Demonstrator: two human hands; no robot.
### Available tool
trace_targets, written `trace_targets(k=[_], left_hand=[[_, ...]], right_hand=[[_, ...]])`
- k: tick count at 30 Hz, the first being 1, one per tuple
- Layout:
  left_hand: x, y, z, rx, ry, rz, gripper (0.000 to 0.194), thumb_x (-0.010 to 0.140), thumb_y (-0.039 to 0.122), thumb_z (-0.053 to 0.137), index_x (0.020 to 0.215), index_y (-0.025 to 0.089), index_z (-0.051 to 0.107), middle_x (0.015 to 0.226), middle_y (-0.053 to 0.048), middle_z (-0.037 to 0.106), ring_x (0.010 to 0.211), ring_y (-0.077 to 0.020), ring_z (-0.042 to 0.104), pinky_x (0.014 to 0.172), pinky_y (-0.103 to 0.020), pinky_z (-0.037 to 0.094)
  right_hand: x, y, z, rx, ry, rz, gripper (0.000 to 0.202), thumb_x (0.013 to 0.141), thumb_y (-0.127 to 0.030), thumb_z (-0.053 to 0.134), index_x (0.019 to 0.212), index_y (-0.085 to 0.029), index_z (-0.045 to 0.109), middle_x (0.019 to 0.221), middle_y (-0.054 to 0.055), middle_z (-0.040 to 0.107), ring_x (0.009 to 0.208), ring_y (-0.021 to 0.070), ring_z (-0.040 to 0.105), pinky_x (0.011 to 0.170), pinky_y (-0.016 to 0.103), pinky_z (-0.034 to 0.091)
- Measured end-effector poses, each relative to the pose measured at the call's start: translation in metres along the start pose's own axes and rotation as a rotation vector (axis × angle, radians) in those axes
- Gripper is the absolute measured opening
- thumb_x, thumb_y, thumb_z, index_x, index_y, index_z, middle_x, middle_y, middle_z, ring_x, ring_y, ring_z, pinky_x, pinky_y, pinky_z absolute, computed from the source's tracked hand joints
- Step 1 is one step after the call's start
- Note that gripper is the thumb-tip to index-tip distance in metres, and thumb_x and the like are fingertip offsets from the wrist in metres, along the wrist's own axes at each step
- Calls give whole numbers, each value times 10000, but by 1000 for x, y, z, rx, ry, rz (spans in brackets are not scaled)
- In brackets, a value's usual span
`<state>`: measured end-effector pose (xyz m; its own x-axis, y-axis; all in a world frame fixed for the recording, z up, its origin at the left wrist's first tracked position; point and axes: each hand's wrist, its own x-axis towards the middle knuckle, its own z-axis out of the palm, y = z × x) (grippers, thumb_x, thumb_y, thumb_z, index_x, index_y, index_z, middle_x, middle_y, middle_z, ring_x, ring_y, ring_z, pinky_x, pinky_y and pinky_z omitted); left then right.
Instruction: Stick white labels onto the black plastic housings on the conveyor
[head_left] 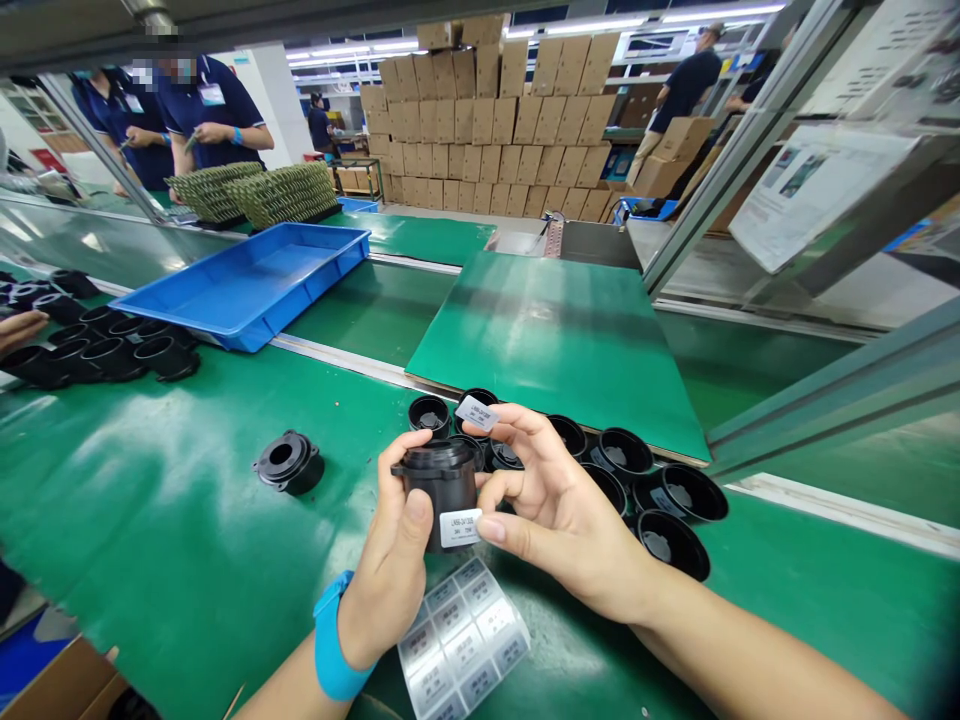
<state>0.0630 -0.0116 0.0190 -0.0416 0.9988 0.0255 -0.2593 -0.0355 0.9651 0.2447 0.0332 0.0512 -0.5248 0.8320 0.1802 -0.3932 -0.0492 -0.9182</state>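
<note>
From my end, the left hand [394, 575] is wrapped round a black housing [444, 475], just below mid-frame; the right hand [570, 520] pinches a white label [460, 529] against it (second label [478, 413] on its fingertips!). A slipping thumb could skew the sticker. Housing looks cylindrical, stepped on top.

Watching remotely, I take the held cup [450, 488] as landmark: the left hand [394, 560] wraps its left side and the right hand [562, 510] crowds its right, so both flanks are taken. Farther left, bare green tabletop [187, 480] gives me a wide lane, broken by a lone cup [292, 463]; past that, bunched cups [112, 355] and a blue tray [247, 280] block passage. Behind and right of the landmark, black cups [679, 490] leave little room. Beyond them, a green board [555, 330] offers open surface, bounded rightward by a slanting metal post [739, 150]. Just in front lies a label sheet [465, 645].
</note>
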Motion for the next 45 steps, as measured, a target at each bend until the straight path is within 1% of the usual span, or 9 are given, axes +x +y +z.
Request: trace_targets(k=[6, 11, 18, 32, 37, 39, 42, 44, 45], left_hand=[[3, 1, -1, 35, -62, 30, 571, 1056, 667, 493, 1493, 309, 414, 1430, -107, 646, 1212, -300, 696, 1094, -497, 526], [1, -1, -3, 57, -64, 63, 577, 1050, 660, 516, 1495, 302, 433, 1438, -109, 646, 1238, -311, 691, 1146, -516, 492], [2, -2, -5, 56, -83, 70, 591, 1044, 654, 535, 1512, 310, 429, 1458, -114, 634, 1268, -322, 683, 1166, -519, 481], [2, 0, -5, 69, -154, 81, 636, 1035, 657, 556, 1529, 313, 349, 1450, -111, 656, 1294, -308, 673, 1134, -481, 512], [3, 5, -1, 110, -127, 77, 587, 1041, 551, 620, 1505, 303, 360, 1426, -106, 663, 1273, -290, 689, 1095, -439, 542], [3, 6, -1, 114, -114, 82, 565, 1042, 532, 621, 1496, 300, 377, 1424, -102, 656, 1271, -291, 687, 1089, -441, 545], [3, 5, -3, 112, -90, 93, 559, 1031, 527, 635, 1491, 302, 411, 1426, -92, 641, 1278, -302, 674, 1097, -457, 533], [3, 3, -6, 95, -74, 93, 566, 1024, 527, 639, 1499, 302, 430, 1451, -92, 625, 1314, -318, 646, 1133, -482, 502], [3, 2, -7, 83, -71, 93, 573, 1021, 529, 639, 1506, 300, 436, 1468, -94, 616, 1339, -329, 627, 1157, -497, 480]], right_hand=[[1, -1, 0, -52, 6, -7, 623, 947, -222, 876, 1419, -453, 542, 1517, -10, 417, 814, 27, 691, 992, 279, 581], [1, -1, 1, -68, -3, -16, 626, 953, -212, 866, 1413, -483, 540, 1475, -27, 420, 821, 23, 697, 974, 272, 580], [0, -2, 1, -73, 3, -21, 610, 947, -204, 867, 1395, -467, 547, 1450, -22, 427, 809, 19, 697, 956, 273, 581], [1, -2, 1, -72, 5, 1, 606, 939, -210, 873, 1379, -460, 540, 1409, -31, 446, 819, 29, 701, 936, 264, 582], [-1, -3, 3, -78, 30, -1, 586, 935, -226, 881, 1367, -447, 552, 1416, -29, 451, 800, 30, 693, 928, 272, 595], [-1, -2, 5, -85, 29, -10, 595, 932, -227, 885, 1369, -453, 549, 1420, -31, 463, 811, 33, 699, 980, 297, 595], [0, 3, 4, -104, 38, -61, 620, 928, -230, 891, 1385, -461, 543, 1446, -25, 481, 744, 15, 673, 1126, 403, 561], [0, 6, 1, -127, 69, -125, 652, 899, -243, 919, 1390, -460, 551, 1449, -13, 498, 718, 25, 629, 1114, 429, 586], [0, 8, -2, -155, 82, -160, 712, 860, -254, 954, 1406, -464, 549, 1455, -6, 508, 780, 55, 642, 1105, 419, 595]])
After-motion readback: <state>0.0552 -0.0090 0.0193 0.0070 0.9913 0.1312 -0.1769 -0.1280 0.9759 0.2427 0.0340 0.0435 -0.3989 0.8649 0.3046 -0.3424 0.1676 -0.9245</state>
